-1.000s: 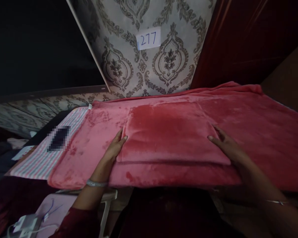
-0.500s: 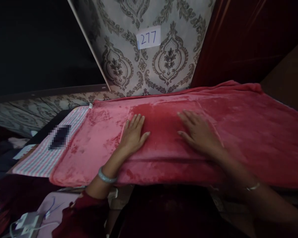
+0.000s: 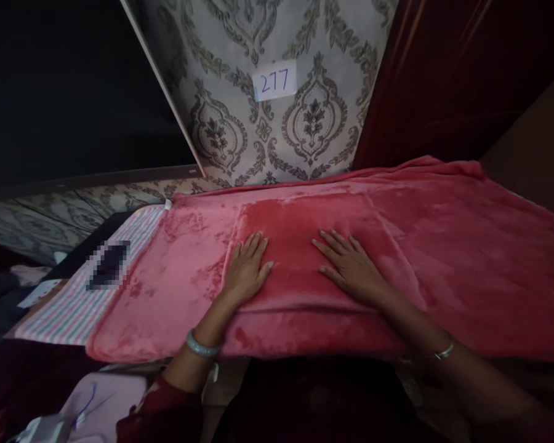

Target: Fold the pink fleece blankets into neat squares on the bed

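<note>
A pink-red plush blanket [image 3: 180,271] is spread over the surface in front of me. On its middle lies a folded rectangle of the same plush cloth [image 3: 290,246]. My left hand [image 3: 248,269] rests flat on the left side of that rectangle, fingers spread and holding nothing. On the right part of it lies my right hand [image 3: 351,267], palm down with its fingers apart and empty. A crease runs along the near edge of the rectangle, below both hands.
A striped cloth [image 3: 64,311] sticks out at the left, with a pixelated dark object [image 3: 108,264] on it. Behind stand a dark screen [image 3: 83,92], a patterned wall with a paper marked 277 [image 3: 274,80], and a dark red panel [image 3: 443,86]. A white plug-like object [image 3: 46,429] sits lower left.
My right hand has slid left and a little nearer to me over the plush cloth. My left hand stays at the left side of the rectangle. The view has shifted slightly.
</note>
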Motion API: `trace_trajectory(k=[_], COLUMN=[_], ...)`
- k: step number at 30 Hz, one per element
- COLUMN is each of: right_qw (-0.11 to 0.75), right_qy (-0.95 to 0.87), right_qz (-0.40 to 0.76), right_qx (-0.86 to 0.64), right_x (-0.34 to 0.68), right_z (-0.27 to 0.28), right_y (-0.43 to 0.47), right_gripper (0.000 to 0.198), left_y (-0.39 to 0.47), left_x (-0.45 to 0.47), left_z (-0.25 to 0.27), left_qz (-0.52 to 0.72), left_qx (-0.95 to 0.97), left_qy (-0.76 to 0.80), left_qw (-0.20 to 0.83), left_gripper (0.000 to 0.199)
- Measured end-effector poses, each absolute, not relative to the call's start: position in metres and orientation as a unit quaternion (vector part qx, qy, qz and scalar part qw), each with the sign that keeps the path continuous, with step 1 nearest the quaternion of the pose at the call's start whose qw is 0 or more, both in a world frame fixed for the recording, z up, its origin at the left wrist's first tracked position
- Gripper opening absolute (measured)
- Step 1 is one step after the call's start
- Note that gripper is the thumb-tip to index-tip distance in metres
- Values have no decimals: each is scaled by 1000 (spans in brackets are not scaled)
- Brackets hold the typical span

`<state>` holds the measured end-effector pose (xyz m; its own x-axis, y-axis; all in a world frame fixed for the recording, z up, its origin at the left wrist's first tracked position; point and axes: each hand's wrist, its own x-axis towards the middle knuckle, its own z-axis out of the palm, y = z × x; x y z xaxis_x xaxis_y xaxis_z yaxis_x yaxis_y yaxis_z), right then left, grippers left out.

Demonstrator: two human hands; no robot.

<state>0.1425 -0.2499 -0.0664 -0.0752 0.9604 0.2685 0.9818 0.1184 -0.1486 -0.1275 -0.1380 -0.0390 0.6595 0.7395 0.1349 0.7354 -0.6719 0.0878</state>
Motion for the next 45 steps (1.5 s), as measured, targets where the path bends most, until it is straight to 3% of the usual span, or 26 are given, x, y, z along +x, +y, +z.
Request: trace_trajectory(k=[7,11,15,20,30,37,45], right_qw=[166,153,127,157,194,253,380], right_qy=[-728,-648,-579,-575,-563,-479,-456], right_qz=[-9,-11,-11,-30,-12,32,120], right_qx=[-665,-746,-805,-802,-803,-840,-796], right_x=[157,172,192,207,203,223,255], right_z=[-15,9,-19,-57,-39,-36,-58], right_y=[-198,-143,-120,-119,-120,-142,-193], right_gripper=[51,55,55,53,48,53,66], left_y=[-105,-55,-23,-10,-5,5,19], left_x=[-94,-51,-38,-49,-51,-55,-97], left_z=[2,21,3,-25,-10,-7,-5], left_qz=[54,32,47,75,76,95,195], left_qx=[915,902,867,849,800,771,736], left_qy=[399,428,496,522,591,618,612], left_qw=[36,43,26,32,70,119,217], left_gripper=[63,64,63,62,64,71,70])
